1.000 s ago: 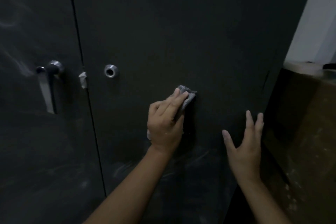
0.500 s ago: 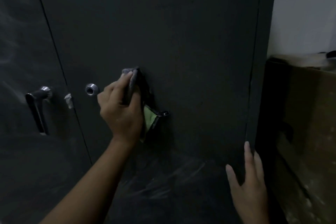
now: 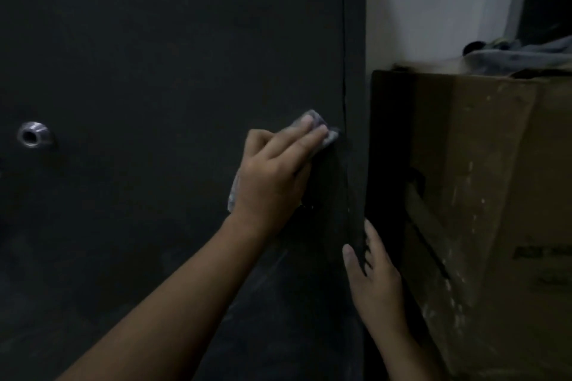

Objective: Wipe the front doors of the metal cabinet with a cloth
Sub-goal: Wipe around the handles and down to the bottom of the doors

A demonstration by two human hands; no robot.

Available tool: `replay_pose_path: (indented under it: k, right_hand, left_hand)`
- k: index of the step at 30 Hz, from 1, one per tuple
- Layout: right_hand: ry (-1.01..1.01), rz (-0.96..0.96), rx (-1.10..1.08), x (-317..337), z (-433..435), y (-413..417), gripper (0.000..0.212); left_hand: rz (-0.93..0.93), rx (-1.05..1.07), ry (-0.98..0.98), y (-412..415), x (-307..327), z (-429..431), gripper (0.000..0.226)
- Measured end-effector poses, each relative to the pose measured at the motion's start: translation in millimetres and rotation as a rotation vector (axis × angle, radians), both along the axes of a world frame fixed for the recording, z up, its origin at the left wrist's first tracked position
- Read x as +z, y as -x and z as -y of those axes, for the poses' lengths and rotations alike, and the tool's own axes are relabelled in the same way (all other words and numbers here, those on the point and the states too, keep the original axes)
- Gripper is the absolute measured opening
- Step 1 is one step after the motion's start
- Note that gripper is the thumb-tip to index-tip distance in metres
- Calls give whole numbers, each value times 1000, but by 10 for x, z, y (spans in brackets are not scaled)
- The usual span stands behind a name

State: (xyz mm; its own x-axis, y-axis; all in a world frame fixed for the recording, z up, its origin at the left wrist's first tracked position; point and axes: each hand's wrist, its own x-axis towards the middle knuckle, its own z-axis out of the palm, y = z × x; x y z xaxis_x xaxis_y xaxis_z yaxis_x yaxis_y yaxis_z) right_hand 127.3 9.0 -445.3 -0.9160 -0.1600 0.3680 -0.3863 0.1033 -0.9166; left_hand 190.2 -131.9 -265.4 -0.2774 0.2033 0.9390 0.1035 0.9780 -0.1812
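left hand (image 3: 272, 178) flat, pressing cloth (image 3: 331, 136) on door (image 3: 154, 56) | right hand (image 3: 375, 283) flat on cabinet edge (image 3: 355, 102)

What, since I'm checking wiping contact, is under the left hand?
A grey cloth, pressed flat against the dark cabinet door by the left hand. Its ends show past the fingertips and beside the wrist; its middle and the door behind it are covered.

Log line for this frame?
phase: wiping door | left hand: presses cloth flat near door's right edge | right hand: open, at cabinet corner | box: beside cabinet
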Motion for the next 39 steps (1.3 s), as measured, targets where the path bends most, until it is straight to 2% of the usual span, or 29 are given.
replay_pose_path:
  k: [7,9,12,15,18,20,25,27,29,31,33,39]
  right_hand:
    - [55,189,167,-384,-155,143,56]
    - [88,248,229,-362,-254,166,64]
    - [92,333,245,-338,-373,192,60]
    - [128,338,253,-295,-393,166,50]
    - [128,290,237,-192,-331,147,49]
    - [133,255,226,-127,-266,145,51]
    - [166,247,261,-46,-162,109,54]
    - [200,281,278,-36,-190,126,57]
    - [219,287,303,-15,-250,142,66]
    - [248,263,339,16,-333,145,67]
    - [294,276,351,35,-431,155,58]
    - [365,417,328,-13,-616,176,47]
  left_hand:
    - [407,-40,235,50,-726,-208,35]
    - [508,-6,293,10,-963,-189,39]
    - [600,61,401,-103,-1222,-112,44]
    - [626,49,434,-226,-1321,26,43]
    - [538,35,437,-279,-1206,182,50]
    - [403,-3,384,-253,-980,236,44]
    - [-29,-2,105,-53,-30,109,21]
    - [-129,-9,-16,60,337,-50,18]
    - [-144,-12,-66,172,556,-228,19]
    - [-82,-6,-15,263,559,-357,21]
    - [28,-10,87,300,412,-412,22]
    - [476,1,315,208,-558,-335,42]
